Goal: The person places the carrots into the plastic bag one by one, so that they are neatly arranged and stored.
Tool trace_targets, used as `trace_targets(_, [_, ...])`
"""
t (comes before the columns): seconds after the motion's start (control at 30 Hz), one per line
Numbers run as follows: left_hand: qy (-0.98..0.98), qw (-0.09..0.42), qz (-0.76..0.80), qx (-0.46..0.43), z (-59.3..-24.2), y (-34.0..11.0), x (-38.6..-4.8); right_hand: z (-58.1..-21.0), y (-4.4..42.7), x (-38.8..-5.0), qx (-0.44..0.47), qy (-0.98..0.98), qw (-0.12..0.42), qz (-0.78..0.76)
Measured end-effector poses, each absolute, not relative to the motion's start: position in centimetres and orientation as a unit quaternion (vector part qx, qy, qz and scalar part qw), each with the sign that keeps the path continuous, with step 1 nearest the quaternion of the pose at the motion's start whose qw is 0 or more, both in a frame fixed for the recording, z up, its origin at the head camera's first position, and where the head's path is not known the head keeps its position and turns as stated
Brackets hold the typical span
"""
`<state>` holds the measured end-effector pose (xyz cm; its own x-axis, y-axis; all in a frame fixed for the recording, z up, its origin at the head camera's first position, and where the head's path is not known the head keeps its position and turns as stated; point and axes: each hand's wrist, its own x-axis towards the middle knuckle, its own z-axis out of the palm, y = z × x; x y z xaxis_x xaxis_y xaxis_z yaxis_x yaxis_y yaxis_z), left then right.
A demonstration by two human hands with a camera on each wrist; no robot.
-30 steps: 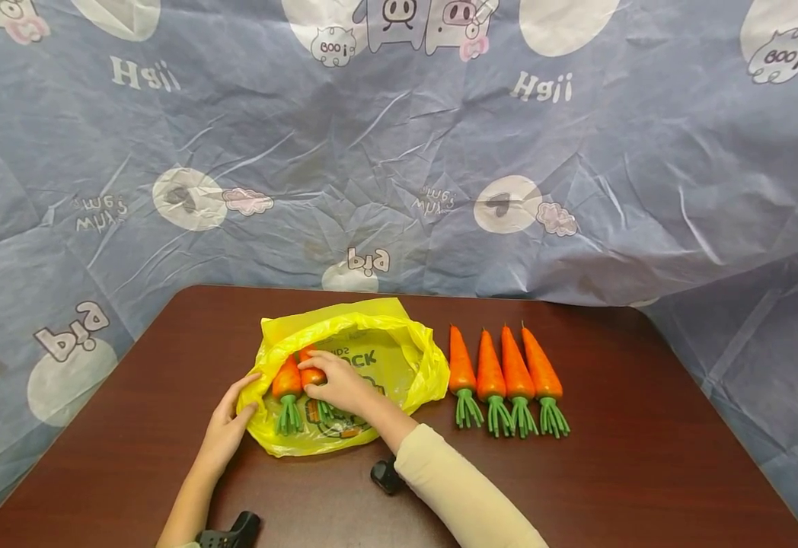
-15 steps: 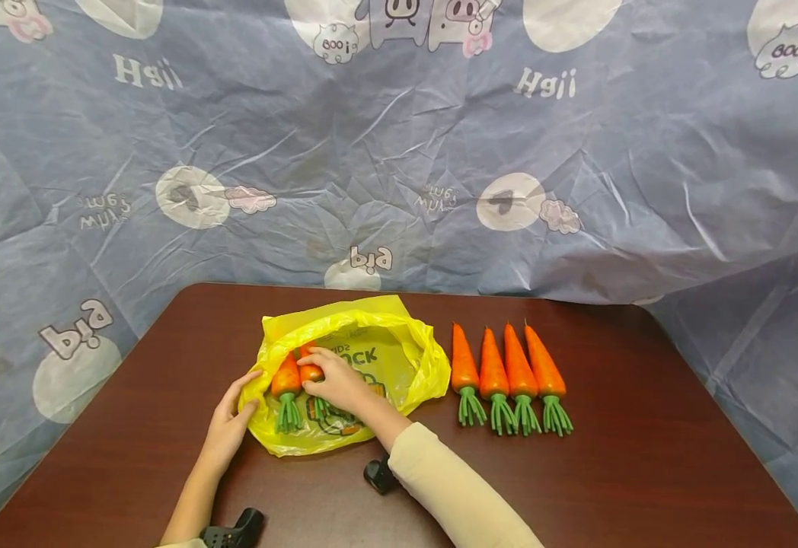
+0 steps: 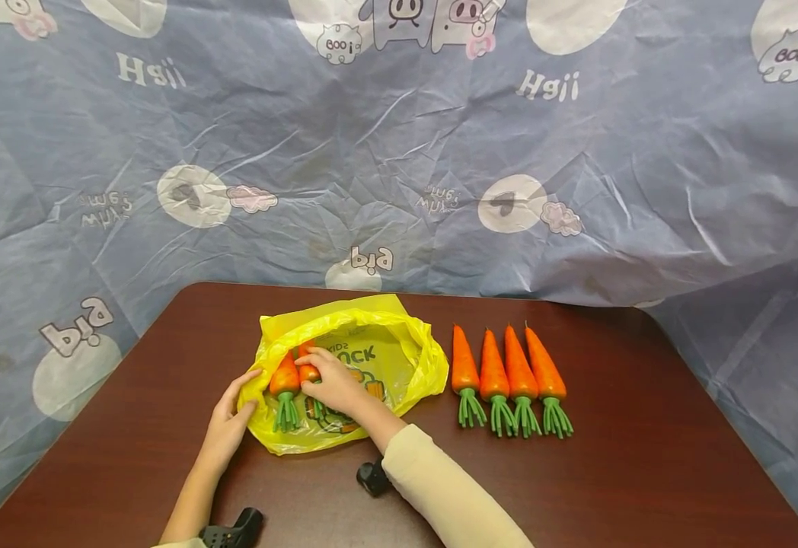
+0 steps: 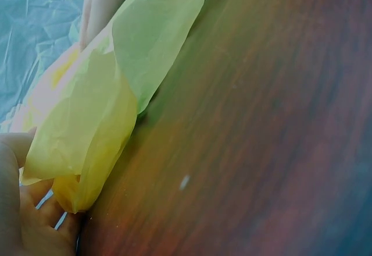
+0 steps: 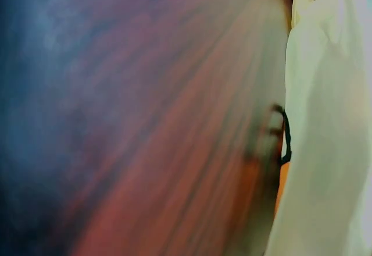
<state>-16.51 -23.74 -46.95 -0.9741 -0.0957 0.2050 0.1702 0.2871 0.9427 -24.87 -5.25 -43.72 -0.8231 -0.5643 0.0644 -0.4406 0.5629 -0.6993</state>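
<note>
Edging left, my right hand (image 3: 336, 386) is pinching a carrot (image 3: 308, 373), my left hand (image 3: 228, 422) the bag (image 3: 399, 365), any slip risking its collapse

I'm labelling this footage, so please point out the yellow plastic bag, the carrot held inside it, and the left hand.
Yellow plastic bag (image 3: 433, 368): head view, right side of its rim.
Held carrot (image 3: 309, 374): head view, exposed orange part of its body.
Left hand (image 3: 226, 426): head view, back of the hand.
</note>
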Motion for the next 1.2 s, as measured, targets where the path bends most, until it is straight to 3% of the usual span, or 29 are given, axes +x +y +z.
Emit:
trace_targets(0.27, [-0.798, 0.110, -0.592, -0.024, -46.8, -23.8, -16.6, -43.0, -4.8, -24.5, -0.283, 0.884, 0.077, -0.363])
trace_targets(0.53, [-0.797, 0.112, -0.592, -0.023, -46.9, -23.7, -16.6, -41.3, -3.6, -23.3, -0.274, 0.866, 0.105, -0.405])
trace_targets(1.0, [-0.800, 0.121, -0.587, -0.035, -47.0, -23.7, -16.7, -39.0, 0.6, -21.7, -0.218, 0.864, 0.067, -0.448])
trace_targets(1.2, [-0.798, 0.113, -0.591, -0.027, -46.8, -23.7, -16.5, -38.4, 2.9, -21.2, -0.195, 0.894, 0.010, -0.404])
